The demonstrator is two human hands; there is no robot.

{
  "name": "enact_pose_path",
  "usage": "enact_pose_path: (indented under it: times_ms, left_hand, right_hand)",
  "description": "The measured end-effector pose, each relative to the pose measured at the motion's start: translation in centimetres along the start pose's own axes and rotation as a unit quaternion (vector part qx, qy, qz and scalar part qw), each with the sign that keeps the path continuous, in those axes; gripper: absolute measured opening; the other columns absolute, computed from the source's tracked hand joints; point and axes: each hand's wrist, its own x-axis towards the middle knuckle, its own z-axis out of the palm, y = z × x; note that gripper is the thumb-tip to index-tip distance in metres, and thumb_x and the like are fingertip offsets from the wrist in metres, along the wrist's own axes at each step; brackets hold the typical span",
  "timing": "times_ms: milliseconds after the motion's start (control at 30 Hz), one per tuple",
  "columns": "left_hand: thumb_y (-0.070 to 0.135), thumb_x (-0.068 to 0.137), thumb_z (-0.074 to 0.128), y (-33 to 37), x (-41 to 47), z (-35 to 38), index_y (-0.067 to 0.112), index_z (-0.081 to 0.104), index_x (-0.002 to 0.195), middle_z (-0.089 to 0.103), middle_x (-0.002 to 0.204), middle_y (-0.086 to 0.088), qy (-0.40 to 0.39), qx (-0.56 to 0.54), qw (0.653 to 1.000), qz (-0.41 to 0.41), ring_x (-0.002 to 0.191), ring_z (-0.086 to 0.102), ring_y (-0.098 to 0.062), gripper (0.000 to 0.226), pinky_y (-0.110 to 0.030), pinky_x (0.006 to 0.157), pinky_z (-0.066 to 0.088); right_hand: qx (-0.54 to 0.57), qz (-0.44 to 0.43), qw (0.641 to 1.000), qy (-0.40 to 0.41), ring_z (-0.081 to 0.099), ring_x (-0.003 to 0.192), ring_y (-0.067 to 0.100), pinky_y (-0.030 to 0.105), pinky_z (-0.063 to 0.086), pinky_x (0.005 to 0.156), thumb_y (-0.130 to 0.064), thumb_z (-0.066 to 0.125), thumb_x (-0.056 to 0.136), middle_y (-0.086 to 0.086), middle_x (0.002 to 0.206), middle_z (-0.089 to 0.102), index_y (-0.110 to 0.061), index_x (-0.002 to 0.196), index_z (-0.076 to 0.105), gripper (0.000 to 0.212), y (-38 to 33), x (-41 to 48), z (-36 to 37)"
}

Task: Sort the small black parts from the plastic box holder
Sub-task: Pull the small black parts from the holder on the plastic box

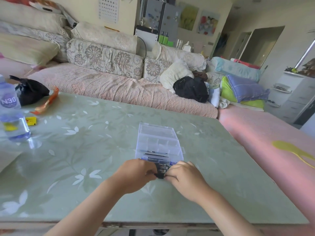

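Left hand (136, 174): fingers curled, tips pinching the left end of a small black part (160, 172).
Right hand (185, 174): curled likewise, pinching the same part from the right, so the two hands met over it.
Small black part: was held between both hands, low over the table (85, 150) and just before the near edge of the plastic box (158, 142). Whether it rested on the table could not be told.
Plastic box: clear, divided into compartments, with blue clasps at its near corners. It stood on the table near the middle, and dark slender items lay in its near section.
Table: pale green, with a leaf and flower pattern.
Far left of the table: a water bottle (12, 116), upright; a black bag (31, 92); an orange wrapper (46, 103); a small yellow packet (31, 120).
Behind the table: a sofa (119, 89) with floral cushions.
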Motion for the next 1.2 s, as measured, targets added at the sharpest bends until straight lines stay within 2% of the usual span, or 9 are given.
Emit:
enact_pose_path:
  times_ms: [167,367,500,633,800,933,1000,1100,1200]
  left_hand:
    - [0.031,0.092,0.051,-0.7,-0.7,-1.1,0.034,0.062,0.086,0.07,0.085,0.01,-0.046,-0.029,0.998,-0.008,0.074,0.054,-0.008,0.013,-0.022,0.066,0.041]
    - [0.041,0.089,0.057,-0.7,0.3,-1.1,0.034,0.059,0.109,0.066,0.1,0.008,-0.016,0.042,0.999,-0.008,0.088,0.056,-0.018,0.021,-0.027,0.069,0.037]
    - [0.038,0.091,0.055,-0.7,1.8,-0.6,0.032,0.058,0.105,0.067,0.097,0.005,0.002,0.077,0.997,-0.009,0.086,0.057,-0.022,0.016,-0.029,0.069,0.04]
    - [0.038,0.096,0.047,-0.8,2.8,0.7,0.031,0.057,0.101,0.066,0.092,0.004,0.001,0.09,0.996,-0.018,0.075,0.046,-0.02,0.013,-0.029,0.065,0.034]
    - [0.044,0.099,0.042,-1.1,3.6,0.8,0.031,0.062,0.101,0.068,0.094,0.009,0.039,0.111,0.993,0.006,0.075,0.052,-0.014,0.024,-0.027,0.06,0.036]
    - [0.043,0.099,0.043,-0.6,3.9,0.5,0.03,0.063,0.097,0.063,0.085,0.011,0.05,0.092,0.994,0.023,0.071,0.045,-0.011,0.024,-0.016,0.053,0.029]
    - [0.048,0.098,0.035,-0.6,4.0,0.9,0.028,0.061,0.097,0.062,0.083,0.01,0.042,0.105,0.993,0.02,0.073,0.051,-0.014,0.033,-0.021,0.056,0.037]
    - [0.059,0.084,0.007,-0.8,3.9,1.9,0.026,0.058,0.097,0.066,0.087,0.007,0.035,0.14,0.989,0.024,0.076,0.057,-0.018,0.062,-0.031,0.063,0.045]
    - [0.06,0.087,0.012,-0.7,3.7,2.2,0.029,0.053,0.098,0.064,0.081,0.007,0.031,0.139,0.989,0.037,0.071,0.054,-0.017,0.052,-0.031,0.06,0.042]
  right_hand:
    - [-0.009,-0.002,1.0,-0.02,0.052,0.091,0.011,0.029,0.033,0.081,-0.039,0.058,0.088,-0.016,0.094,0.07,-0.033,0.093,0.073,0.017,-1.7,0.9,-0.8]
    - [-0.018,-0.001,1.0,-0.005,0.053,0.086,0.011,0.027,0.028,0.076,-0.041,0.069,0.079,-0.014,0.086,0.067,-0.031,0.086,0.072,0.013,-1.3,2.8,0.1]
    - [0.01,0.016,1.0,-0.005,0.057,0.084,0.013,0.028,0.034,0.074,-0.04,0.071,0.078,-0.011,0.085,0.065,-0.028,0.084,0.07,0.014,-0.1,3.3,1.5]
    - [0.062,0.044,0.997,-0.027,0.051,0.079,0.007,0.024,0.035,0.066,-0.041,0.069,0.082,-0.015,0.087,0.058,-0.029,0.088,0.067,0.013,1.2,3.5,2.0]
    - [0.105,0.024,0.99,-0.091,0.055,0.097,0.011,0.032,0.046,0.081,-0.04,0.049,0.096,-0.014,0.104,0.06,-0.035,0.109,0.066,0.021,2.4,4.2,1.7]
    - [0.093,0.03,0.993,-0.063,0.055,0.095,0.01,0.032,0.046,0.079,-0.042,0.05,0.096,-0.012,0.101,0.064,-0.035,0.104,0.069,0.022,3.3,4.0,1.0]
    - [0.106,0.042,0.992,-0.047,0.054,0.088,0.007,0.029,0.045,0.075,-0.045,0.055,0.092,-0.013,0.096,0.064,-0.035,0.099,0.07,0.019,3.6,3.7,0.7]
    - [0.116,0.049,0.991,-0.037,0.049,0.08,0.004,0.018,0.039,0.067,-0.047,0.063,0.087,-0.015,0.092,0.064,-0.034,0.092,0.069,0.015,3.8,3.2,0.5]
    - [0.112,0.049,0.992,-0.033,0.052,0.082,0.005,0.017,0.037,0.065,-0.047,0.067,0.082,-0.016,0.089,0.062,-0.032,0.087,0.067,0.015,3.7,2.8,0.6]
